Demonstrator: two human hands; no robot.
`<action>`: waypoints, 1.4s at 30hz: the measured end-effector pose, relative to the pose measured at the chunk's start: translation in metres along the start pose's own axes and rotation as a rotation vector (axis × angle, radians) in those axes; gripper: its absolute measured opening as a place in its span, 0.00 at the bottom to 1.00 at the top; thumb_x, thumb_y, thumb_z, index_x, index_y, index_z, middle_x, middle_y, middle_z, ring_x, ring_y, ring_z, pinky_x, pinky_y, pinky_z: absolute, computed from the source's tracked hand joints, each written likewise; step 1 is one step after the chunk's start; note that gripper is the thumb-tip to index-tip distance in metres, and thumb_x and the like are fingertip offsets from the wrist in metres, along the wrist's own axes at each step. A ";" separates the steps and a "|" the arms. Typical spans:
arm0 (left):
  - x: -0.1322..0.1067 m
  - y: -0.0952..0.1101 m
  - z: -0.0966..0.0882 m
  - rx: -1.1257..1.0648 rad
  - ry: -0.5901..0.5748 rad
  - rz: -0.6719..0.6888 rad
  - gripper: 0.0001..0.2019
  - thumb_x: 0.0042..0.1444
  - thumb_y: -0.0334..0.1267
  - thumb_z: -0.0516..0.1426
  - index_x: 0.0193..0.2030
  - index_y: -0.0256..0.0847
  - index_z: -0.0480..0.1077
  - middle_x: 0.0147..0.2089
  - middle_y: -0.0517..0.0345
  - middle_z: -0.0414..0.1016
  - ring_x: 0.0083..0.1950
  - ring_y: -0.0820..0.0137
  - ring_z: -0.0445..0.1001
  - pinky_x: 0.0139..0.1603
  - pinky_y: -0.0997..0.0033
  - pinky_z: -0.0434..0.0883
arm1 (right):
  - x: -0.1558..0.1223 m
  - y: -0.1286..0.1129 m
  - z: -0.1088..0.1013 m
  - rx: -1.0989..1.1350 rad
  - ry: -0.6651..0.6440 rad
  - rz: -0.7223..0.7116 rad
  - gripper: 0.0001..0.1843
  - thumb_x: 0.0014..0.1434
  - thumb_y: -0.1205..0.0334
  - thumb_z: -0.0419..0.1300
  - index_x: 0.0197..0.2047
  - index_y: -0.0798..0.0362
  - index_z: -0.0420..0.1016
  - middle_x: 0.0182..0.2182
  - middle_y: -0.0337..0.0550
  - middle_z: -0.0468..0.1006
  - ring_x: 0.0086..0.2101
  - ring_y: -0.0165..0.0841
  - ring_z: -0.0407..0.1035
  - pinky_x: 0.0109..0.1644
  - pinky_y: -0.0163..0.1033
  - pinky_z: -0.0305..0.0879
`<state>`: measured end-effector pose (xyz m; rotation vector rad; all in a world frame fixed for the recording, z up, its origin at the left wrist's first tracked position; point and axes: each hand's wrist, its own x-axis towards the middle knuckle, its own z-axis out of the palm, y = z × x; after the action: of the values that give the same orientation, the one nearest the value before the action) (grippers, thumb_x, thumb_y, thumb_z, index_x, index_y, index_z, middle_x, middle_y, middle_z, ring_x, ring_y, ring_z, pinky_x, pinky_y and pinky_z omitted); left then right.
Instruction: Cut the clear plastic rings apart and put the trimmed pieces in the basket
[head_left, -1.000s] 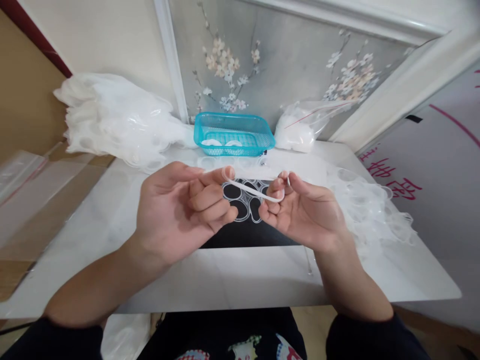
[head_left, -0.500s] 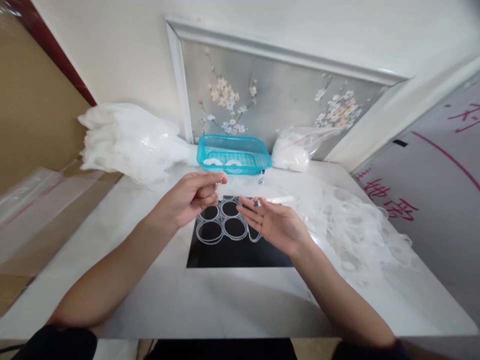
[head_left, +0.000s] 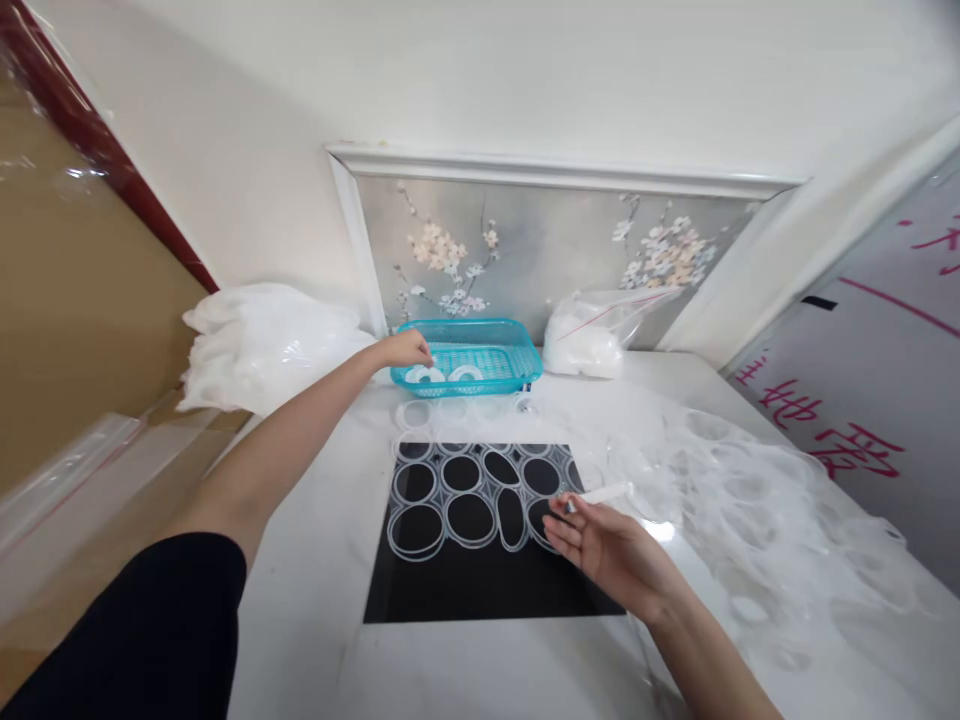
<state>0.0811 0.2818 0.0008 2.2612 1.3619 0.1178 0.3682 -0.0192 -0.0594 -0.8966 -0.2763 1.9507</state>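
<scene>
My left hand (head_left: 405, 348) is over the left side of a turquoise plastic basket (head_left: 530, 358), its fingers pinched together. A tiny white bit shows at the fingertips, too small to name. Two white rings lie inside the basket, the right one (head_left: 466, 373) plainly visible. My right hand (head_left: 611, 555) grips a slim white-handled tool (head_left: 606, 493) with a small metallic tip between thumb and fingers. It is above the right part of a black mat (head_left: 480, 595). On the mat lies a translucent sheet of joined rings and ovals (head_left: 471, 518), which continues behind it towards the basket.
A heap of translucent ring sheets (head_left: 750, 500) spreads over the table's right side. A large bag of white material (head_left: 270, 345) is at the back left, a smaller zip bag (head_left: 585, 340) right of the basket. Behind stands a framed flower picture (head_left: 555, 240).
My left hand has moved from above the mat forward to the basket. My right hand has shifted right and nearer, still with the white tool. The view has tilted up.
</scene>
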 end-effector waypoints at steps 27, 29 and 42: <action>0.006 0.015 0.002 0.659 -0.244 -0.104 0.13 0.51 0.45 0.61 0.33 0.35 0.76 0.39 0.47 0.79 0.46 0.58 0.76 0.47 0.63 0.68 | -0.008 -0.013 -0.008 0.054 0.023 -0.031 0.08 0.52 0.61 0.70 0.32 0.55 0.79 0.34 0.38 0.78 0.35 0.29 0.73 0.48 0.36 0.68; 0.005 0.014 -0.002 0.660 -0.239 -0.099 0.11 0.46 0.42 0.61 0.29 0.35 0.78 0.35 0.44 0.80 0.43 0.55 0.77 0.43 0.66 0.67 | -0.010 -0.014 -0.007 0.046 0.026 -0.037 0.08 0.52 0.60 0.69 0.32 0.55 0.79 0.34 0.38 0.78 0.35 0.29 0.73 0.48 0.36 0.68; 0.011 0.005 0.012 0.716 -0.147 -0.057 0.08 0.43 0.42 0.61 0.24 0.39 0.78 0.27 0.50 0.78 0.41 0.59 0.76 0.44 0.70 0.64 | -0.011 -0.014 -0.006 0.013 -0.013 -0.057 0.07 0.54 0.60 0.68 0.33 0.54 0.79 0.34 0.37 0.78 0.35 0.27 0.72 0.47 0.35 0.67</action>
<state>0.0949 0.2852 -0.0090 2.7092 1.5509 -0.6408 0.3849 -0.0222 -0.0516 -0.8595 -0.2936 1.9040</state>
